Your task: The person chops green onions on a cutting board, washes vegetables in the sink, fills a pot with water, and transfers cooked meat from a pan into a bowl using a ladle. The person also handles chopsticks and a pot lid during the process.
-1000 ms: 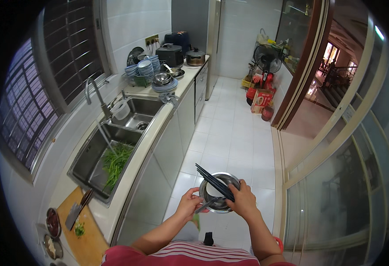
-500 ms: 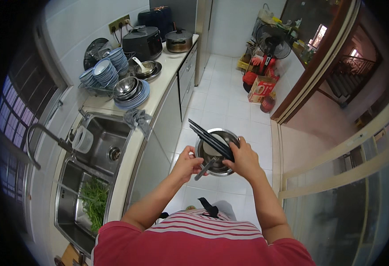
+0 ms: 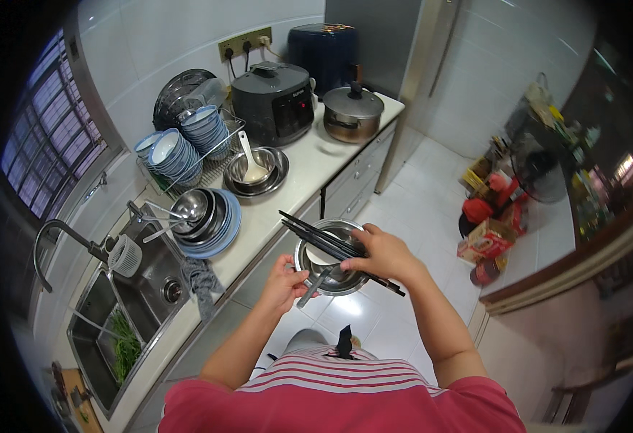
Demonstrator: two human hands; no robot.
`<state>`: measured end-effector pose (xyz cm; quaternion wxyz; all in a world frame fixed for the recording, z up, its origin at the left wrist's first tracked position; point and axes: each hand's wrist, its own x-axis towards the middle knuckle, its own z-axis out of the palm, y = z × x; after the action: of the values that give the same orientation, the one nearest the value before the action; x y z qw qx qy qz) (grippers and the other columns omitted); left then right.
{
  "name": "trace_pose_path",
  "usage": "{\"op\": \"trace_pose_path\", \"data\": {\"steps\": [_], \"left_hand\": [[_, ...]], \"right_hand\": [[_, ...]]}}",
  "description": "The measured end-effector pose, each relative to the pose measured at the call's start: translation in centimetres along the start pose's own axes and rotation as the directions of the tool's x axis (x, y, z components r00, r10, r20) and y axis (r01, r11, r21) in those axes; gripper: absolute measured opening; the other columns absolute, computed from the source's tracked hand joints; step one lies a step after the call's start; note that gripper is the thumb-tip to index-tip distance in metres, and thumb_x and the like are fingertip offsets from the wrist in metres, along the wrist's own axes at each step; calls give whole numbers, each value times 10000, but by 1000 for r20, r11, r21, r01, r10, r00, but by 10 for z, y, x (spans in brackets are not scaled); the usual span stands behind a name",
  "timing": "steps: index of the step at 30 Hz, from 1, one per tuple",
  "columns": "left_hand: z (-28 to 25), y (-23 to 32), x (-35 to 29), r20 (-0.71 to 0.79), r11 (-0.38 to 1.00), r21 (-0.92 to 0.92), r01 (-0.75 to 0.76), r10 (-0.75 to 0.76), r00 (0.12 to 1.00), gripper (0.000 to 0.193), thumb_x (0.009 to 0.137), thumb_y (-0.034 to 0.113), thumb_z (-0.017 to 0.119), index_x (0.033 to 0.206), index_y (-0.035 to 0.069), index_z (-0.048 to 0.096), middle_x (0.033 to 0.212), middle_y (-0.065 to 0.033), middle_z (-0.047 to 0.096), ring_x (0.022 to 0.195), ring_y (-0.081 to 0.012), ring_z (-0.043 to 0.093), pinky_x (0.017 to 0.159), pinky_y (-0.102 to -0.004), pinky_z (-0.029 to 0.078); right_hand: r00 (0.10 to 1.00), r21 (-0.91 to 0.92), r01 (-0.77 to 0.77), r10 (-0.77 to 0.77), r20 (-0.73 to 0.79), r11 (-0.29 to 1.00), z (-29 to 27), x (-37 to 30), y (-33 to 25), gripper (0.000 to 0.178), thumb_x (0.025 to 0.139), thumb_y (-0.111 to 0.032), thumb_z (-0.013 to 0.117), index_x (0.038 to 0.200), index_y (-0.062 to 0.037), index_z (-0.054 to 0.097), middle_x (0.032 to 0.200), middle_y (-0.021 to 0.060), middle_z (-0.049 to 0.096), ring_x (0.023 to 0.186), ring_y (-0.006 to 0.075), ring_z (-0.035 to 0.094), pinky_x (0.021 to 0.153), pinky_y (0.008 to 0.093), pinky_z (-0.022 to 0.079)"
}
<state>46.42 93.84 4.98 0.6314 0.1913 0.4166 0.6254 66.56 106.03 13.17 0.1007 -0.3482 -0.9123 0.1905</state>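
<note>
A round stainless steel bowl (image 3: pixel 350 289) is held in front of my body, close to the counter edge. My left hand (image 3: pixel 285 283) grips its left rim, thumb on top. A bundle of black chopsticks (image 3: pixel 308 229) lies slantwise across the bowl top, and my right hand (image 3: pixel 387 252) is closed around it. Out over the near left rim sticks a grey utensil handle (image 3: pixel 311 290); its head is inside the bowl. Something pale and rounded (image 3: pixel 321 255) shows in the bowl, partly hidden by the chopsticks, so its kind is unclear.
On the counter (image 3: pixel 298 173) stand stacked blue plates (image 3: pixel 223 242) with steel bowls, another steel bowl (image 3: pixel 238 167) with a white ladle (image 3: pixel 248 155), a dish rack of blue bowls (image 3: pixel 179 155), a rice cooker (image 3: pixel 273 101) and a lidded pot (image 3: pixel 352 115). Greens (image 3: pixel 124 346) lie in the sink.
My view has swung left and come nearer the counter. The bowl and chopsticks have moved with my hands toward the counter edge. Both hands keep their hold.
</note>
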Motion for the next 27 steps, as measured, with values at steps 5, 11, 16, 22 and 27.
{"op": "trace_pose_path", "data": {"steps": [5, 11, 16, 22, 27], "left_hand": [[10, 20, 54, -157, 993, -68, -94, 82, 984, 317, 797, -44, 540, 1025, 65, 350, 807, -135, 570, 624, -258, 621, 536, -434, 560], [4, 50, 120, -269, 977, -18, -211, 198, 943, 267, 807, -40, 534, 967, 70, 350, 863, -141, 565, 618, -240, 609, 519, -421, 560], [-3, 66, 165, -333, 976, -3, -217, 203, 921, 258, 811, -34, 534, 971, 70, 360, 878, -141, 567, 658, -238, 615, 539, -426, 561], [-4, 71, 214, -319, 973, -15, -229, 212, 924, 278, 812, -29, 536, 999, 69, 355, 909, -142, 562, 694, -235, 623, 555, -420, 567], [3, 59, 254, -384, 971, -56, -232, 194, 903, 283, 809, -39, 526, 1003, 75, 355, 909, -135, 563, 698, -232, 622, 556, -417, 569]], "right_hand": [[986, 765, 7, 122, -112, 644, -40, 123, 117, 492, 807, -425, 599, 1099, -31, 552, 939, 103, 604, 897, 237, 593, 719, 360, 481], [898, 929, -341, 243, 367, -142, 1, 263, 191, 330, 810, -324, 633, 1019, -87, 538, 977, 82, 587, 894, 221, 568, 772, 382, 463], [961, 751, -121, 112, 252, -649, 22, 323, 197, 199, 799, -195, 625, 919, -48, 566, 990, 117, 581, 968, 270, 538, 857, 416, 426], [924, 713, 214, 376, 74, -667, 6, 300, 260, 48, 819, -54, 553, 833, -9, 541, 766, 83, 560, 744, 199, 541, 730, 355, 444], [713, 757, 435, 700, 41, -488, -31, 299, 331, 79, 799, -107, 599, 820, -56, 543, 722, 44, 549, 707, 161, 525, 742, 386, 450]]}}
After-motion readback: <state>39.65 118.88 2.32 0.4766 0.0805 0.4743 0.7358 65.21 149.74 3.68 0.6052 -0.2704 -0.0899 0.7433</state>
